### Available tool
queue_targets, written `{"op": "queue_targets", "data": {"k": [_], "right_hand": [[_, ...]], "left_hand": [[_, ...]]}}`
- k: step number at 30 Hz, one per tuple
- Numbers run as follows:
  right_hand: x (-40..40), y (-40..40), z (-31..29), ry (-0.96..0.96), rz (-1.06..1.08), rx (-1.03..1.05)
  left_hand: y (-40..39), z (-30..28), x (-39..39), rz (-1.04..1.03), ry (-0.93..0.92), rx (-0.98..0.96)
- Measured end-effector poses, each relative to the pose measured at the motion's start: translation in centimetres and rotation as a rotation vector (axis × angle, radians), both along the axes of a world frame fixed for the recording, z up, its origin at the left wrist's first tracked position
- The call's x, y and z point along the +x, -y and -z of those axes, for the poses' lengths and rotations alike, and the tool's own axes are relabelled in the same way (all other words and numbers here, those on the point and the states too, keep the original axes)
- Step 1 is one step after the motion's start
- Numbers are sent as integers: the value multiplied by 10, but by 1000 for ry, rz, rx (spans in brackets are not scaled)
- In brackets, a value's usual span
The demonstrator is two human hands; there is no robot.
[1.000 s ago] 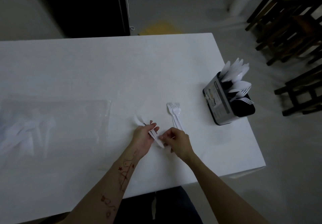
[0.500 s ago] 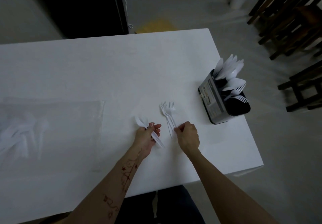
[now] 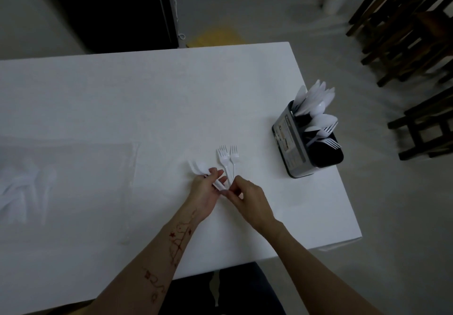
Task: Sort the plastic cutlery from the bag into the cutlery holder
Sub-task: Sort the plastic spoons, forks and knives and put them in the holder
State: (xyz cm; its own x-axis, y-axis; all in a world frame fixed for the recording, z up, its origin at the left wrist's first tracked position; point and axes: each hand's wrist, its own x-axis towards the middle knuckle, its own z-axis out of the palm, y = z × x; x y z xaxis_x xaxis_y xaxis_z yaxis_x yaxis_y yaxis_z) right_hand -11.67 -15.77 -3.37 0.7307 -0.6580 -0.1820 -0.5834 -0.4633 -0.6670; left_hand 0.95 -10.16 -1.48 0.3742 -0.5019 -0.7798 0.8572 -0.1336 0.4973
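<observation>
My right hand [image 3: 250,203] was down on the fork handles half a second ago; now it's back over at my left hand [image 3: 205,193], fingertips pinching the near end of the white pieces [image 3: 199,167] I'm holding there. The left hand grips that small bunch by the handles, heads fanned out toward the upper left; they look like spoons, but I can't tell for sure in this light. Two forks [image 3: 228,159] lie side by side on the table [image 3: 147,94] just right of my left hand, tines pointing up-frame, nobody touching them. My read: I'm separating by type, pulling one piece out of the bunch, so the sorting is mid-way and nothing from this handful has reached the holder yet. The holder [image 3: 294,140] sits at right of centre near the table's right edge, well apart from my hands. It's already loaded: a tall cluster of white blades or handles in the far compartment, spoon bowls in the middle, a couple of forks at the near end. The bag [image 3: 73,180] lies flat at left of frame, clear plastic, with a blurry heap of white cutlery still inside at the far left.
</observation>
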Motion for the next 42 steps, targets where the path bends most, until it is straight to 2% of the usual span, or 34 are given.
{"op": "queue_targets", "data": {"k": [4, 7, 9, 14, 17, 19, 20, 22, 25, 27, 30, 35, 42], "right_hand": [[6, 12, 2, -104, 223, -54], [13, 16, 8, -294, 213, -23], [16, 17, 9, -318, 205, -5], [11, 14, 3, -193, 235, -17], [8, 6, 0, -109, 23, -93], [7, 2, 0, -56, -77, -63], [8, 1, 0, -36, -57, -31], [12, 1, 3, -22, 127, 6], [20, 8, 5, -160, 384, -5], [26, 11, 6, -301, 396, 10], [34, 13, 7, -382, 441, 84], [39, 13, 6, -430, 526, 187], [47, -2, 9, -464, 513, 94]], "left_hand": [[-5, 9, 5, -20, 103, 112], [-10, 10, 7, -10, 112, 161], [-14, 12, 7, -9, 98, 171], [-16, 14, 7, 1, 65, 128], [-11, 8, 5, 32, 29, 53], [-6, 4, 4, 26, 15, 43], [-5, 4, 4, 6, 17, 68], [-5, 8, 7, -34, 44, 135], [-8, 9, 11, -31, 86, 165], [-13, 8, 12, -5, 103, 167], [-19, 10, 14, 16, 121, 179], [-23, 11, 15, 36, 109, 157], [-23, 9, 17, 43, 119, 154]]}}
